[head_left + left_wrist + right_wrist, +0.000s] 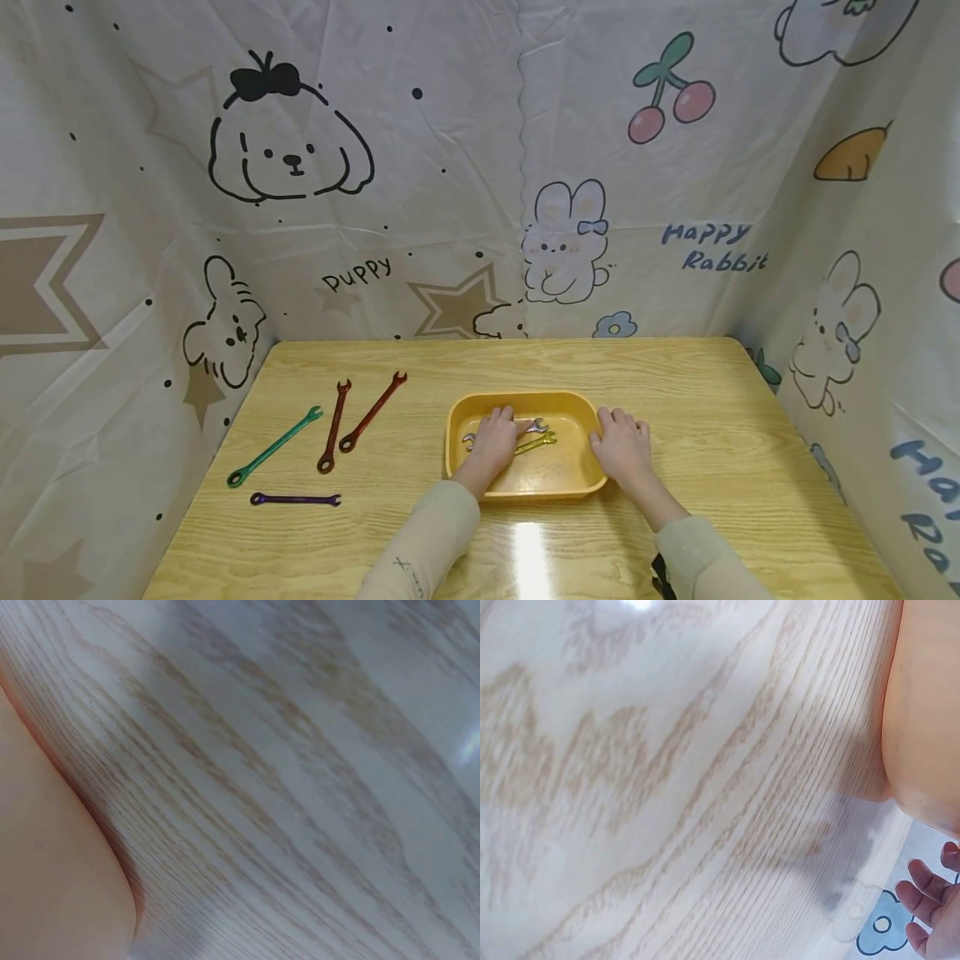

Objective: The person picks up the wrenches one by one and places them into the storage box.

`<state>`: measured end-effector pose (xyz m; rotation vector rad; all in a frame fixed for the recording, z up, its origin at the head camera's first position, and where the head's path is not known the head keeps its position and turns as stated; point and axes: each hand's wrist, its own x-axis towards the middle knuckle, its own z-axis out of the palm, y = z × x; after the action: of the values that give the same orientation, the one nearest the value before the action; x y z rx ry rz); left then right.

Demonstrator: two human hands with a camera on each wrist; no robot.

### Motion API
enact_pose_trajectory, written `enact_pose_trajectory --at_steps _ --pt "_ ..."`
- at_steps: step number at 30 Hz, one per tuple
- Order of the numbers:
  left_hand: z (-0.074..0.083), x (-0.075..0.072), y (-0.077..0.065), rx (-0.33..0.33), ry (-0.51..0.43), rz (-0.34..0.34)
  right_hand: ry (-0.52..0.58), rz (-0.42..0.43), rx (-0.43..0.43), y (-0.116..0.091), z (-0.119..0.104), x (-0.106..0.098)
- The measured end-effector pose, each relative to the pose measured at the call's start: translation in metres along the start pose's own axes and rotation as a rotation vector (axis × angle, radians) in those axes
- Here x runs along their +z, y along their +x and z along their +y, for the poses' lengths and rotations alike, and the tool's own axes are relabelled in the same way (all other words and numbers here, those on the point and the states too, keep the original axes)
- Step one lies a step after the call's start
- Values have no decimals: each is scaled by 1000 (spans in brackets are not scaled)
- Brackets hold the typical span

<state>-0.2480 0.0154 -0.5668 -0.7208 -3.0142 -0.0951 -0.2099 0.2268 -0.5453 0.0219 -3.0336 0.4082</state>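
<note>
My left hand (495, 442) reaches into a yellow plastic tray (525, 492), over a silvery combination wrench (536, 426) whose ends show on either side of it. The fingertips hide where they meet the wrench, so a grip cannot be made out. A gold-yellow wrench (536, 444) lies just right of that hand on the tray floor. At the tray's right rim rests my right hand (624, 450), its thumb at the edge and its fingers loosely spread. Those fingers (926, 900) also appear in the right wrist view, holding nothing. The left wrist view shows mostly tabletop.
Left of the tray on the wooden table (712, 417) lie a green wrench (276, 447), a dark red wrench (334, 427), a brighter red wrench (373, 412) and a purple wrench (296, 500). A printed cloth (450, 208) hangs behind the table and at both sides.
</note>
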Motion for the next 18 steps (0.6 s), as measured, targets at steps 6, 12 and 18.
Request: enact_pose_trajectory --at_steps 6,12,18 --pt "-1 2 0 0 -30 0 2 -10 3 1 0 1" --pt "-1 2 -2 19 -46 31 3 -14 3 0 1 0" --pt "-1 -1 -4 22 -104 -13 1 -10 0 0 1 -1"
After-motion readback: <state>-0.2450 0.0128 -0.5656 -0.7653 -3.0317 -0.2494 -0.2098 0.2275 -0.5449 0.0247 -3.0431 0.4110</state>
